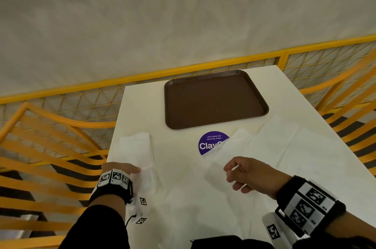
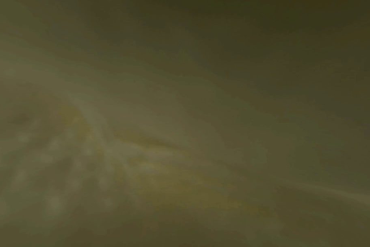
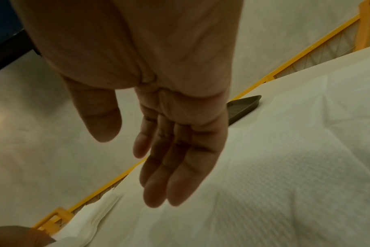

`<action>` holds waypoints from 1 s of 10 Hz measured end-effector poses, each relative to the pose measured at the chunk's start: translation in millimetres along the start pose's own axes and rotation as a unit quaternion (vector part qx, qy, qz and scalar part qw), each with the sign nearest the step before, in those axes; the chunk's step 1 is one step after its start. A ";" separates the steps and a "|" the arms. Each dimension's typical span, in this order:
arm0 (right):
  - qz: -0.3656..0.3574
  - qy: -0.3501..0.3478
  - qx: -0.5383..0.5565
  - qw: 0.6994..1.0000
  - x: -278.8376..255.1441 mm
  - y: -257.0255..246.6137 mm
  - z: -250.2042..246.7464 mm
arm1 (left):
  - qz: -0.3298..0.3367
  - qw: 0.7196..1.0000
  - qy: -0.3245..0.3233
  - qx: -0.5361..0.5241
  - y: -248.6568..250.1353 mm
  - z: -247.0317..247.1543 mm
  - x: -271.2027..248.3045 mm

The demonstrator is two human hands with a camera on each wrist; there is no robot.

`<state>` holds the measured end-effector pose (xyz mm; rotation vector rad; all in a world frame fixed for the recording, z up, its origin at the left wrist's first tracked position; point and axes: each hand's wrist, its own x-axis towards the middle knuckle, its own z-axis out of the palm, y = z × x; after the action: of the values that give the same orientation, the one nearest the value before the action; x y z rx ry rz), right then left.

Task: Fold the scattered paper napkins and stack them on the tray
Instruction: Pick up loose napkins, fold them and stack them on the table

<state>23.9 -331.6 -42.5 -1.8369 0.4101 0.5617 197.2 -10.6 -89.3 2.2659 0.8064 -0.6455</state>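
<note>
Clearly the folding has barely begun: the brown tray (image 1: 215, 99), upper centre of the head view, carries no napkin.

At lower left of that frame the left hand (image 1: 120, 169) rests on the near end of a partly folded napkin (image 1: 136, 151) at the left edge of the white table (image 1: 183, 187). Only the back of the hand and one straight finger on the paper show, and the left wrist view is a dark blur, so whether the hand pinches the paper or merely presses it cannot be told.

Just right of centre a purple round sticker (image 1: 209, 145) lies below the tray, its right side covered by a corner of the large unfolded napkin (image 1: 284, 147), which spreads across the right half of the table.

At lower right the right hand (image 1: 250, 175) hovers above that sheet's near left part. In the right wrist view the right hand (image 3: 169, 142) is released, its fingers (image 3: 180, 183) loosely extended with the thumb apart, holding nothing.

To fold well, the person would probably do best to keep the left hand anchoring its napkin, pinch one free corner of the sheet, carry it over until the edges meet squarely, and then smooth the crease outward with flat fingers. Thin paper like this likely creases crooked if dragged.
</note>
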 end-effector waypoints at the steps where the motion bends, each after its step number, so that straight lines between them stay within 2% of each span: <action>1: 0.003 -0.012 -0.025 1.000 7.8 -8.5 5.3 | 0.008 1.000 -0.007 -0.027 -4.0 0.6 -5.9; 2: 0.006 -0.028 -0.044 0.999 18.9 -17.4 12.1 | 0.024 0.997 0.005 -0.067 -5.6 1.4 -5.5; 3: 0.000 -0.042 -0.056 0.998 32.6 -26.7 21.4 | 0.044 0.986 -0.004 -0.161 -2.6 4.5 -12.1; 4: 0.016 -0.058 -0.005 0.998 47.0 -34.3 34.0 | 0.045 0.926 -0.087 -0.364 5.7 13.5 -24.7; 5: 0.067 -0.130 0.135 0.980 56.3 -43.1 48.0 | 0.086 0.813 -0.174 -0.549 14.3 29.0 -48.3; 6: 0.055 -0.180 0.293 0.937 60.2 -52.9 63.6 | 0.191 0.757 -0.224 -0.584 22.7 46.1 -87.7; 7: -0.002 -0.134 0.427 0.894 71.6 -58.9 72.7 | 0.238 0.734 -0.222 -0.597 25.3 57.6 -107.0; 8: -0.026 -0.055 0.371 0.926 85.6 -61.8 65.0 | 0.212 0.734 -0.207 -0.611 17.0 45.7 -89.6; 9: -0.039 0.011 0.223 0.974 100.4 -56.6 47.8 | 0.192 0.789 -0.152 -0.564 1.2 17.2 -55.6; 10: -0.057 0.056 0.091 0.993 110.9 -55.1 38.7 | 0.252 0.850 -0.105 -0.450 -14.8 -2.6 -42.0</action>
<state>138.1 -277.9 -72.3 -1.7090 0.4150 0.3343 158.6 -15.4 -67.4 1.3972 0.2629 -0.1745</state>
